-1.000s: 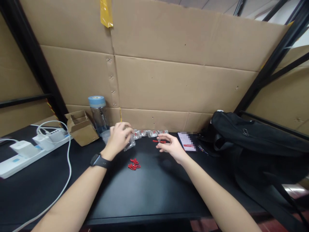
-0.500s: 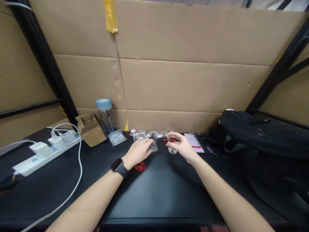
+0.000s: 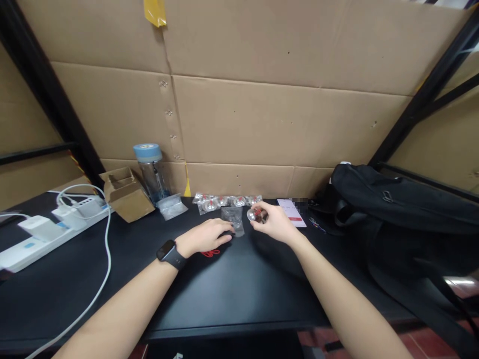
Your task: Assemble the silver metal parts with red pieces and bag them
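My right hand [image 3: 276, 222] grips a clear round ornament [image 3: 255, 215] by its edge, thumb and fingers around it, with red showing in it. My left hand [image 3: 204, 236], wearing a black watch, is low over the table, thumb and fingers apart. Its fingertips are at the edge of a crumpled clear plastic bag [image 3: 232, 215]; I cannot tell if they press on it. Red cord [image 3: 210, 253] lies partly hidden under the left hand. Several similar round ornaments in clear wrapping [image 3: 238, 201] lie in a row at the back, with red on them.
On the left are a white power strip [image 3: 11, 257] with chargers and a cable, an open cardboard box [image 3: 129, 197], a blue-lidded bottle [image 3: 149, 172] and a clear packet [image 3: 171, 207]. On the right, a phone [image 3: 292, 212] lies beside a black backpack [image 3: 392, 204]. Cardboard [image 3: 239, 119] walls the back.
My right hand has turned the ornament, so red shows through it. My left hand has drawn back toward me off the plastic bag. The camera view has tilted down a little.
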`<action>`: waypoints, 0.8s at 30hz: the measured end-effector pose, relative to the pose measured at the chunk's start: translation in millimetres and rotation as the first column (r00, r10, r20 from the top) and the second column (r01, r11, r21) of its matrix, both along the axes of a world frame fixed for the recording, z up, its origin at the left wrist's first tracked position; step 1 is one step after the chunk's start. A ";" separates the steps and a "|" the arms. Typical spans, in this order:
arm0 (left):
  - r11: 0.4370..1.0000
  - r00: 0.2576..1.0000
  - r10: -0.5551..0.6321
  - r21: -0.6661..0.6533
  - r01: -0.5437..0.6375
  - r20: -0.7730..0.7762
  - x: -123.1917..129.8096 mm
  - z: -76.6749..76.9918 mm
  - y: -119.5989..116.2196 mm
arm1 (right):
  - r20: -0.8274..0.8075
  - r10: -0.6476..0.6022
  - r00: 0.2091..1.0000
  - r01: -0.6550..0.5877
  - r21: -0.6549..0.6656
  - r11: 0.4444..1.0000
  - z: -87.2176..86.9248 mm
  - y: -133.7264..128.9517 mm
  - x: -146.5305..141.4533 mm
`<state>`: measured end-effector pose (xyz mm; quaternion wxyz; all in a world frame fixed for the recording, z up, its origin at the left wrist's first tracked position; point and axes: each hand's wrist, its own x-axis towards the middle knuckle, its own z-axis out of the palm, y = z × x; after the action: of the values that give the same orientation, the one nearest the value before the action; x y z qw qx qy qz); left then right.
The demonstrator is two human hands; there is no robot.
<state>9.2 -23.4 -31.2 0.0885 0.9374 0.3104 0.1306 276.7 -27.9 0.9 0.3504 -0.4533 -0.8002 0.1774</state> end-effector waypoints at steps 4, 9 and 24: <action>0.997 0.998 0.046 0.071 -0.043 -0.032 3.4 -8.3 -2.4 | 0.215 0.055 0.975 -0.050 -0.029 0.998 8.3 -9.5 2.0; 0.999 0.994 0.047 0.016 -0.046 -0.097 7.9 -6.3 -10.0 | 0.320 0.087 0.943 -0.066 -0.077 0.995 7.7 -12.7 3.4; 0.998 0.999 -0.001 0.066 0.004 -0.044 17.0 -11.6 -15.5 | 0.472 0.101 0.876 -0.071 -0.081 0.994 -1.1 -10.6 0.3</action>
<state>26.2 -38.9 -42.8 0.0505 0.9428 0.3068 0.1200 277.0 -38.5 -0.1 0.1209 -0.4574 -0.8752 0.1007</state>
